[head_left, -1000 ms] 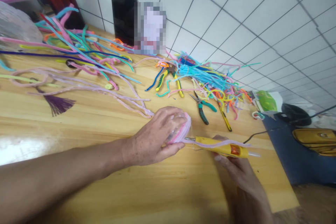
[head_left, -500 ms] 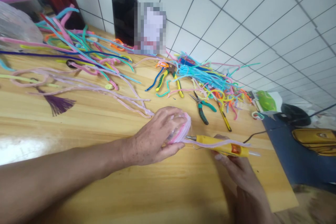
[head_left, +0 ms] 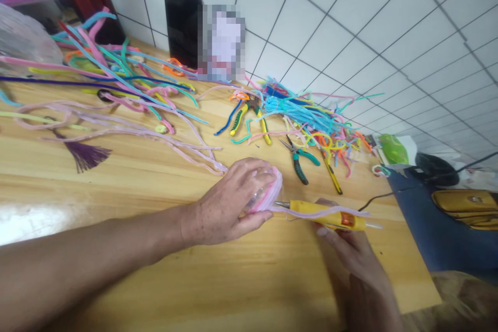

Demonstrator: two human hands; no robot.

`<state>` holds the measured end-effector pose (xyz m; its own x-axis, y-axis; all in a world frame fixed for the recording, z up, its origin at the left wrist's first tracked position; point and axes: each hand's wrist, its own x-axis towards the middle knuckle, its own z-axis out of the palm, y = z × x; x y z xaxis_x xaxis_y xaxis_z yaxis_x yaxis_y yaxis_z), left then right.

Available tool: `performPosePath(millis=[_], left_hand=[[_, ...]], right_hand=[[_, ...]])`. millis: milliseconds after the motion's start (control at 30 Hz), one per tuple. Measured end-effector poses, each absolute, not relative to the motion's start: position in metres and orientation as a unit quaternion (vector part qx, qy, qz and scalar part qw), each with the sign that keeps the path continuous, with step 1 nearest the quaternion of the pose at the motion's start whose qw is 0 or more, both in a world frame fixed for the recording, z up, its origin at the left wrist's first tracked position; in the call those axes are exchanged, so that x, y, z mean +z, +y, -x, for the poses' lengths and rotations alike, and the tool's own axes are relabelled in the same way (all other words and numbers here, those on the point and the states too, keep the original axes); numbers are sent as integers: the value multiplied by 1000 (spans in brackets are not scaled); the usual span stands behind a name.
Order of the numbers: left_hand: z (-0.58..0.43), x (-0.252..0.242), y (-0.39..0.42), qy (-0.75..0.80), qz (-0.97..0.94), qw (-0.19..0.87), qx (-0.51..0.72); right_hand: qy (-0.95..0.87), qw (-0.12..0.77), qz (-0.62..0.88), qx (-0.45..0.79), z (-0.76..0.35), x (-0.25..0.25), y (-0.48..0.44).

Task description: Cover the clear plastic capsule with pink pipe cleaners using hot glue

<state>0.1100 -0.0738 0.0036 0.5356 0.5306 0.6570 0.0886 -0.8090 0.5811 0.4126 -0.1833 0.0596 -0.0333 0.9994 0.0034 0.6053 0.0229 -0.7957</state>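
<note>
My left hand (head_left: 237,202) is closed around a clear rounded piece edged with pink and lilac pipe cleaner (head_left: 275,189); the fingers hide much of it. A loose lilac strand (head_left: 311,213) runs from it to the right, along a yellow hot glue gun (head_left: 317,211). My right hand (head_left: 346,244) grips the glue gun from below, its fingers partly hidden behind the body. The gun's metal nozzle (head_left: 282,204) points left and meets, or nearly meets, the lilac edge. A clear glue stick (head_left: 374,225) pokes out of the gun's rear end.
Beyond my hands lie teal-handled pliers (head_left: 301,161), yellow-green pliers (head_left: 251,116) and a yellow craft knife (head_left: 332,174). Bundled blue pipe cleaners (head_left: 299,111) rest by the tiled wall. Left are loose pipe cleaners (head_left: 128,78) and a purple tassel (head_left: 87,153). A black phone (head_left: 182,21) leans behind.
Both hands, the edged piece and the glue gun keep nearly the same position. The whole view has shifted very slightly.
</note>
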Motion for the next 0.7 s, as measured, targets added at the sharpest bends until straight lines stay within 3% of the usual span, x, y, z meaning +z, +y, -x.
performPosePath(millis=[200, 433, 533, 700], left_hand=[[-110, 2, -74, 189, -841, 242, 445], [-109, -1, -74, 191, -844, 238, 442], [-108, -2, -74, 200, -847, 229, 436], [-107, -3, -74, 209, -852, 222, 426]], right_hand=[[-635, 334, 608, 340, -413, 55, -180], [-555, 512, 583, 300, -428, 57, -159], [-502, 563, 603, 258, -452, 74, -157], [-395, 572, 704, 144, -523, 82, -178]])
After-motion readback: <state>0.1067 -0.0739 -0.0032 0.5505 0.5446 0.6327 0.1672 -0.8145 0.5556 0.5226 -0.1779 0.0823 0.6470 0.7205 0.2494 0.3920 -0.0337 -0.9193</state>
